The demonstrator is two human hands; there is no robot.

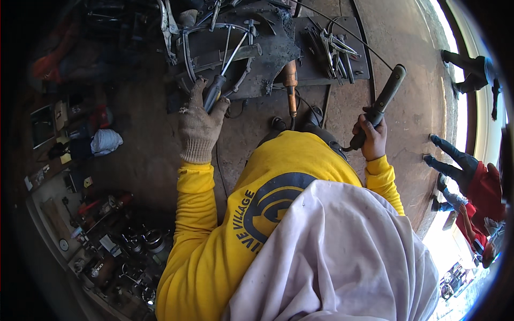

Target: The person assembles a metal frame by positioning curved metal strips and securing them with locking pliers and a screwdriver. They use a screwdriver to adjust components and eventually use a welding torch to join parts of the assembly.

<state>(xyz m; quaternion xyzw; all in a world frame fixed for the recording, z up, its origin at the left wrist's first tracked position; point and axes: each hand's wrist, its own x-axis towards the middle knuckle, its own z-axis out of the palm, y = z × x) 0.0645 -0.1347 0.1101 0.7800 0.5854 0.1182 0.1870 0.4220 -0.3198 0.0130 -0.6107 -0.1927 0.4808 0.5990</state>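
My left hand, in a worn knitted glove, is closed around the dark handle of a screwdriver. Its bright shaft points up and right, over a curved metal frame on the dark metal worktable. Off to the right of the table, my bare right hand grips a welding electrode holder. From the holder's upper end a long thin electrode rod slants up and left across the table's corner. Between my hands an orange power tool stands at the table's near edge, its cord hanging down.
Locking pliers lie at the table's far left. Several clamps and rods are heaped on its right part. Tools and machine parts crowd the lower left. People in red are at the right, near the bright opening.
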